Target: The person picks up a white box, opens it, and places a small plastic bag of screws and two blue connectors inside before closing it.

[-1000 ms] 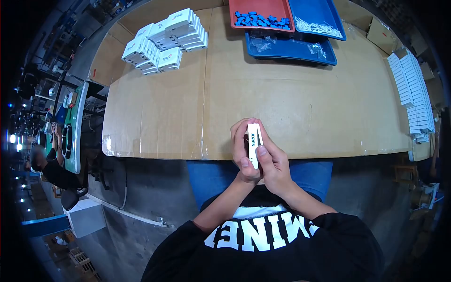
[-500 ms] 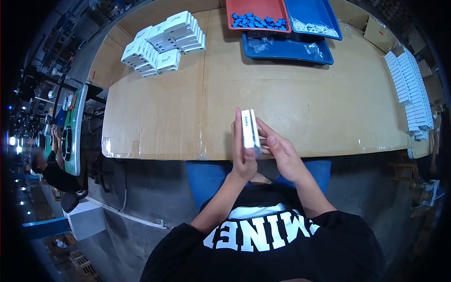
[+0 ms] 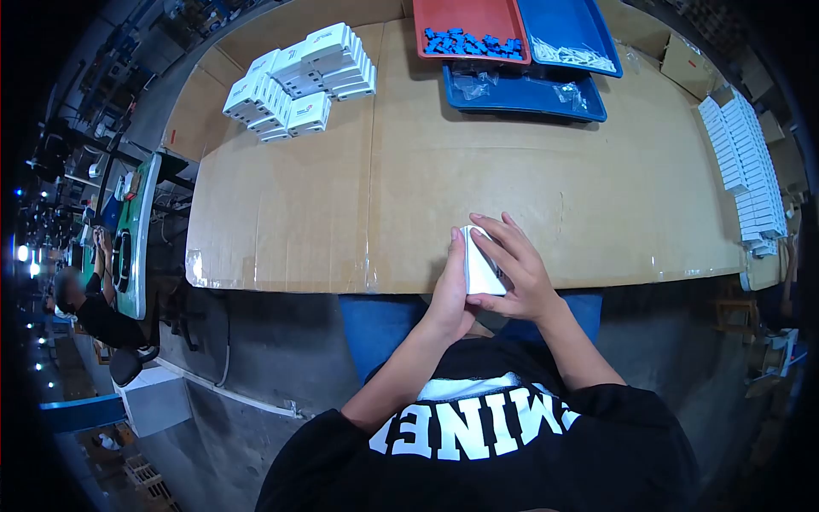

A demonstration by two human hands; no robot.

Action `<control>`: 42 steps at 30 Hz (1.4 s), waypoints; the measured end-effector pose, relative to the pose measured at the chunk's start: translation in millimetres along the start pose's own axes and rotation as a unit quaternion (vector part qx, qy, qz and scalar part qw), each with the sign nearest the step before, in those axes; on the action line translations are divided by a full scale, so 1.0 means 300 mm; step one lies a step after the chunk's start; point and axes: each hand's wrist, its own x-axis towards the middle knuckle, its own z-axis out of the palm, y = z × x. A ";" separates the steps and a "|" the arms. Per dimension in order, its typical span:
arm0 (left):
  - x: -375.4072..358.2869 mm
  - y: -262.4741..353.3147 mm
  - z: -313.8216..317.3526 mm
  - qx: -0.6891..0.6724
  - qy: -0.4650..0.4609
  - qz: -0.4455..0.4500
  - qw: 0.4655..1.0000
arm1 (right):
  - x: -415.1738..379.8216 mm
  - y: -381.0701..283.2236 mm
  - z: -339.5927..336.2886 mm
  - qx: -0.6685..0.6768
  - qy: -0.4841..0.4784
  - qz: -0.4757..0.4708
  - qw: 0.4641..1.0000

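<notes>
- Worktop (image 3: 341, 205): cardboard-covered surface, the landmark for every position below. It fills the upper half of the head view.
- Blue tray (image 3: 512, 92): at the worktop's far edge, with a red tray (image 3: 469, 17) of blue parts and a second blue tray (image 3: 570, 30) of white parts behind it.
- Stack of white boxes (image 3: 300, 77): at the worktop's far left corner. A row of white boxes (image 3: 746, 166) runs along its right edge.
- Left hand (image 3: 454, 290): at the worktop's near edge, grip closed on the left side of the small white box.
- Right hand (image 3: 516, 269): just beside the left hand, over the same near edge, grip closed across the box's right side.
- Small white box (image 3: 479, 264): clamped between both hands at the near edge, broad face toward the camera.
- Change: half a second ago the box stood edge-on in the left hand and the right hand was open; now both hands grip it and it has been turned and lowered. Judgement: the box is being closed or checked.
</notes>
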 end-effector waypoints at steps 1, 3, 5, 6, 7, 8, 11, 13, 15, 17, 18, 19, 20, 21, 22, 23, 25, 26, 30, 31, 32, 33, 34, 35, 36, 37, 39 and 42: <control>-0.003 0.001 0.003 0.007 0.000 -0.001 1.000 | -0.003 0.005 0.006 0.001 -0.001 0.000 1.000; -0.010 0.009 0.023 0.019 0.005 0.005 1.000 | -0.007 0.014 0.014 0.000 0.046 -0.040 0.998; -0.019 0.016 0.034 0.031 0.011 0.009 0.999 | -0.004 0.016 0.017 -0.009 0.053 -0.052 0.997; -0.020 0.021 0.037 0.040 0.006 0.007 0.999 | -0.003 0.016 0.016 -0.020 0.060 -0.064 0.996; -0.020 0.024 0.038 0.050 0.000 0.005 0.999 | -0.004 0.016 0.017 -0.020 0.061 -0.064 0.996; -0.019 0.027 0.038 0.050 0.000 0.006 0.999 | -0.004 0.019 0.019 -0.016 0.070 -0.069 0.995; -0.017 0.020 0.032 0.046 -0.011 -0.001 0.999 | -0.015 0.031 0.030 0.001 0.083 -0.071 0.994; -0.009 0.005 0.012 0.047 -0.014 0.002 0.999 | -0.021 0.038 0.036 0.016 0.086 -0.068 0.994; -0.019 0.005 0.000 0.010 -0.028 -0.015 0.999 | -0.025 0.042 0.039 0.076 0.090 -0.034 0.992; -0.013 -0.016 -0.014 -0.025 -0.045 -0.033 0.998 | -0.035 0.034 0.047 0.145 0.120 0.043 0.981; 0.002 -0.043 -0.026 0.058 -0.052 0.052 0.996 | -0.038 0.028 0.052 0.214 0.149 0.118 0.958; 0.014 -0.069 -0.035 0.140 -0.057 0.138 0.979 | -0.041 0.015 0.065 0.214 0.149 0.118 0.958; 0.021 -0.077 -0.021 0.223 -0.060 0.241 0.943 | -0.041 0.000 0.081 0.299 0.165 0.187 0.921; 0.020 -0.067 -0.024 0.224 -0.060 0.241 0.942 | -0.039 -0.008 0.089 0.380 0.180 0.252 0.871; 0.019 -0.051 -0.028 0.287 -0.047 0.229 0.929 | -0.030 -0.008 0.085 0.374 0.145 0.234 0.886; 0.021 -0.041 -0.029 0.348 -0.035 0.216 0.912 | -0.015 -0.022 0.070 0.373 0.145 0.234 0.886; 0.037 -0.043 -0.024 0.291 0.034 0.249 0.923 | 0.018 -0.055 0.038 0.253 0.097 0.198 0.942; 0.017 -0.006 -0.008 0.193 0.036 0.213 0.957 | 0.016 -0.046 0.039 0.260 0.107 0.165 0.945; 0.001 0.040 -0.018 0.112 0.051 0.150 0.981 | -0.016 -0.039 0.037 0.173 -0.001 0.104 0.979; 0.000 0.033 -0.022 0.124 0.067 0.137 0.980 | -0.025 -0.035 0.046 0.176 0.000 0.109 0.978; -0.001 0.020 -0.029 0.134 0.067 0.121 0.981 | -0.033 -0.030 0.054 0.150 0.007 0.106 0.983; 0.006 0.006 -0.043 0.135 0.067 0.118 0.982 | -0.038 -0.023 0.057 0.123 0.013 0.103 0.987; 0.014 -0.010 -0.059 0.151 0.067 0.117 0.979 | -0.039 -0.018 0.058 0.123 0.015 0.106 0.987; 0.019 -0.019 -0.064 0.167 0.067 0.116 0.977 | -0.040 -0.012 0.058 0.103 0.021 0.089 0.990; 0.020 -0.026 -0.062 0.173 0.081 0.120 0.974 | -0.042 -0.010 0.059 0.084 0.026 0.072 0.994; 0.023 -0.034 -0.064 0.175 0.081 0.118 0.974 | -0.052 -0.009 0.070 0.084 0.028 0.074 0.993; 0.041 -0.048 -0.071 0.183 0.113 0.133 0.968 | -0.069 0.001 0.096 0.049 0.051 0.065 0.995; 0.051 -0.063 -0.071 0.189 0.126 0.143 0.963 | -0.084 0.002 0.113 0.034 0.060 0.073 0.995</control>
